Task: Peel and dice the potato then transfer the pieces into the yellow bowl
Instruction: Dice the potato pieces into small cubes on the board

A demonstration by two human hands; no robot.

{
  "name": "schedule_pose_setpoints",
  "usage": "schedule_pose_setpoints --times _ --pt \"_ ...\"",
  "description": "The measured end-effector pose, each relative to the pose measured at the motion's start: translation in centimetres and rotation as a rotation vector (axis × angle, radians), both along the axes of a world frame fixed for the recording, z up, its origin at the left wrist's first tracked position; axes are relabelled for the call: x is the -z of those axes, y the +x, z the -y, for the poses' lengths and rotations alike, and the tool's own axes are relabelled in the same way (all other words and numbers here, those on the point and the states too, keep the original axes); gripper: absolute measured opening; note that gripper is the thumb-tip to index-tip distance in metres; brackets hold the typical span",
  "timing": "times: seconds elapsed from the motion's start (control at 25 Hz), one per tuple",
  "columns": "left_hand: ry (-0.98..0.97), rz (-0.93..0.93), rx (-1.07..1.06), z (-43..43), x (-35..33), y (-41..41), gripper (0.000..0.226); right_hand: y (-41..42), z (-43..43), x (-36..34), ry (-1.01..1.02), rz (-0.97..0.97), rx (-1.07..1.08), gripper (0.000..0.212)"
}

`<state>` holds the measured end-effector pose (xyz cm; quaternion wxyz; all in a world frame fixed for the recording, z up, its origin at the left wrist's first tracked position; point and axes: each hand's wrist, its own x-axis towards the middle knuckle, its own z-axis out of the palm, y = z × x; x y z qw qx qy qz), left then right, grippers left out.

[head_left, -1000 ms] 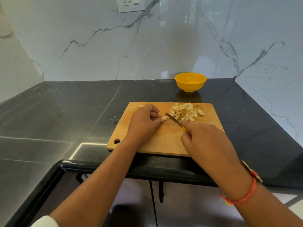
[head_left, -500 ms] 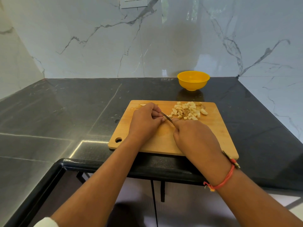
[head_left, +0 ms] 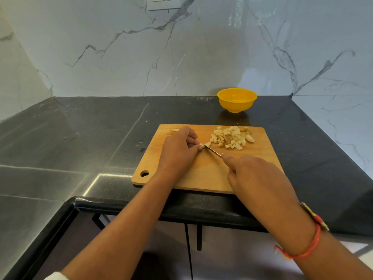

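Pale potato cubes heaped on cutting board

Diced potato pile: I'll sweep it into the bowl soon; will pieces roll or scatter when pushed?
Probably slide rather than roll: the diced potato pile is blocky cubes. Likely to scatter, since the pieces lie loose on the flat cutting board. Each looks small, so probably light.

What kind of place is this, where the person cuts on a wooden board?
Most likely a home kitchen: a dark stone counter meets a marble-look wall with a power socket, and diced potato lies on a cutting board.
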<state>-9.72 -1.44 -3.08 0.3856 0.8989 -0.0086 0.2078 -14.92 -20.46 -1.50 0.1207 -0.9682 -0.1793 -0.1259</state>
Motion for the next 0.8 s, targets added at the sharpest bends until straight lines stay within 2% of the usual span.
schedule_pose_setpoints --times 0.36,0.8 --pt "-0.016 -0.009 0.022 -0.1 -0.1 -0.2 0.022 -0.1 -0.4 -1.1 0.196 0.018 0.013 0.042" --pt "-0.063 -0.025 0.036 -0.3 -0.1 0.0 0.019 1.4 -2.5 -0.5 0.165 0.009 -0.034 0.040"
